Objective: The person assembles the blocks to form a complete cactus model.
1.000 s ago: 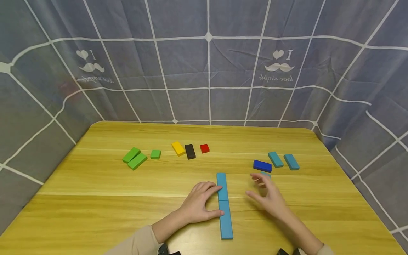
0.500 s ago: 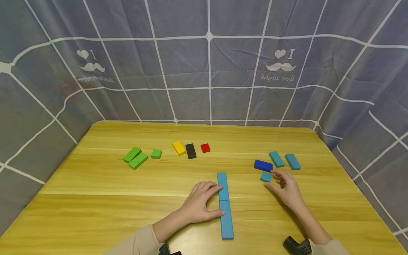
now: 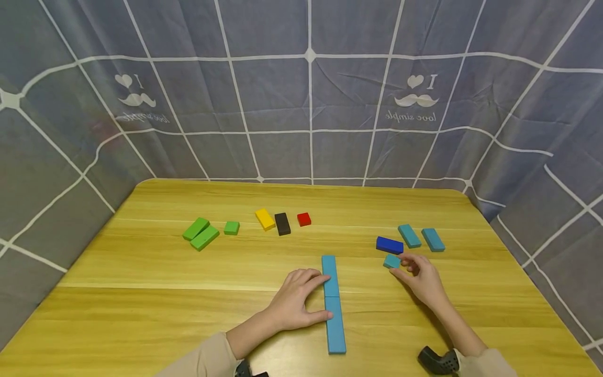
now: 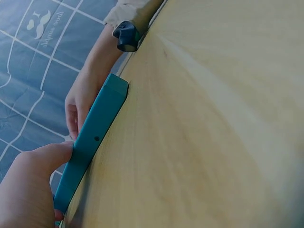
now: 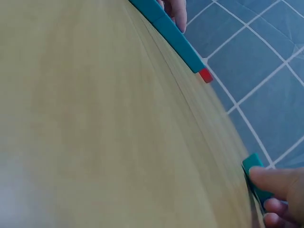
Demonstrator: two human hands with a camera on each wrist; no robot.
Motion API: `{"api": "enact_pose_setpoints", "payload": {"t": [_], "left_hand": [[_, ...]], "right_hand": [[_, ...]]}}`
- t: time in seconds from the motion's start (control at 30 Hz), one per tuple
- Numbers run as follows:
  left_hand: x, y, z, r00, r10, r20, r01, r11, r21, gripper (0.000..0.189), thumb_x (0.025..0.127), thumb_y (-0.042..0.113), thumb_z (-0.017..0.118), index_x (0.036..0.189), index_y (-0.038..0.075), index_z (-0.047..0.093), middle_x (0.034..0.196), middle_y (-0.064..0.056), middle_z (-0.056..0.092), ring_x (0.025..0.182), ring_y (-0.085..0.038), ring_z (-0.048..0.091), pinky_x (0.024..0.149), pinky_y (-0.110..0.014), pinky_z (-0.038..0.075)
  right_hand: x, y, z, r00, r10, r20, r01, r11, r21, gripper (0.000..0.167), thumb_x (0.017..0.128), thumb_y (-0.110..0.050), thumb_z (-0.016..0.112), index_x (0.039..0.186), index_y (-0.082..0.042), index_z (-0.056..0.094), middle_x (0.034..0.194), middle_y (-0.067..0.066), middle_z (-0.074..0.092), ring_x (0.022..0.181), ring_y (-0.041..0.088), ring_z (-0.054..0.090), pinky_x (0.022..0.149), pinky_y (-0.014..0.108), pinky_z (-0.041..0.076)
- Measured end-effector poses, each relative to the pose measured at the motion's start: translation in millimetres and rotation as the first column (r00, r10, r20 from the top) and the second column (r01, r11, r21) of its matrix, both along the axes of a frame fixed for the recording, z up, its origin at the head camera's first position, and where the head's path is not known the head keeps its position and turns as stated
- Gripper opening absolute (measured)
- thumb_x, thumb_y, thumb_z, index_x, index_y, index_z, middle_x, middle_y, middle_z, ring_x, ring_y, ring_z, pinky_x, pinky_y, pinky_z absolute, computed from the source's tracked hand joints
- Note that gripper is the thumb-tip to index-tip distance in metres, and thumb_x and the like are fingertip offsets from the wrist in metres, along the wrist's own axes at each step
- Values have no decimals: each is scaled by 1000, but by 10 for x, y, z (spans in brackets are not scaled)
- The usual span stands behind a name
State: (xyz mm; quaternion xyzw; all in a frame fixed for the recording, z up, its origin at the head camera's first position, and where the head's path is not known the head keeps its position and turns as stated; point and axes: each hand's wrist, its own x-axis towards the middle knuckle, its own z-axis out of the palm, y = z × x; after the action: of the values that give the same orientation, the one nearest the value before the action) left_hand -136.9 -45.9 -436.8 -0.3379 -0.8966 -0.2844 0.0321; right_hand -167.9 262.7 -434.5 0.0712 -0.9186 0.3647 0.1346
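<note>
One grey curtain (image 3: 264, 94) with white grid lines hung behind the wooden table (image 3: 141, 324). The left hand (image 3: 293, 303), just where it had been half a second earlier, spread its thumb and forefinger against two long light-blue blocks (image 3: 333, 302) laid end to end. The right hand (image 3: 422, 277), farther left a second earlier, was now over at the right. Beyond its fingertips the dark-blue block (image 3: 389, 245) lay across the far side, with two shorter light-blue blocks (image 3: 409, 236) behind. Farther left were two green blocks (image 3: 204, 238) close together, then a yellow block (image 3: 265, 219) beside a black block (image 3: 282, 224). Smallest were a green square (image 3: 232, 228), a red square (image 3: 304, 219) and the small light-blue block (image 3: 391, 261), pinched in the right grip and shifted slightly leftward.
</note>
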Motion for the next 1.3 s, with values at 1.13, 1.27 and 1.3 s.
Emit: {"api": "enact_pose_setpoints", "payload": {"t": [1.13, 1.27, 1.3], "left_hand": [[-15, -24, -35, 1000, -9, -25, 9, 1000, -14, 68, 77, 55, 60, 132, 17, 48, 123, 2, 49, 116, -18, 41, 102, -39, 27], [-17, -30, -52, 1000, -11, -27, 11, 1000, -11, 68, 77, 54, 61, 132, 17, 49, 123, 2, 49, 116, -18, 41, 102, -39, 27], [-18, -32, -56, 1000, -12, -28, 12, 1000, -10, 67, 77, 54, 61, 132, 17, 49, 123, 2, 49, 116, -18, 41, 102, -39, 27]], "right_hand": [[-702, -1024, 7, 905, 412, 110, -393, 906, -159, 28, 79, -9, 70, 103, 4, 62, 77, 4, 56, 68, 13, 49, 62, 23, 43], [-700, -1044, 8, 897, 422, 132, -402, 902, -158, 28, 79, -9, 70, 103, 3, 62, 78, 3, 55, 69, 14, 49, 63, 23, 43], [-699, -1043, 6, 894, 427, 135, -406, 900, -160, 28, 79, -9, 70, 104, 3, 62, 79, 3, 55, 69, 14, 49, 63, 23, 43]]}}
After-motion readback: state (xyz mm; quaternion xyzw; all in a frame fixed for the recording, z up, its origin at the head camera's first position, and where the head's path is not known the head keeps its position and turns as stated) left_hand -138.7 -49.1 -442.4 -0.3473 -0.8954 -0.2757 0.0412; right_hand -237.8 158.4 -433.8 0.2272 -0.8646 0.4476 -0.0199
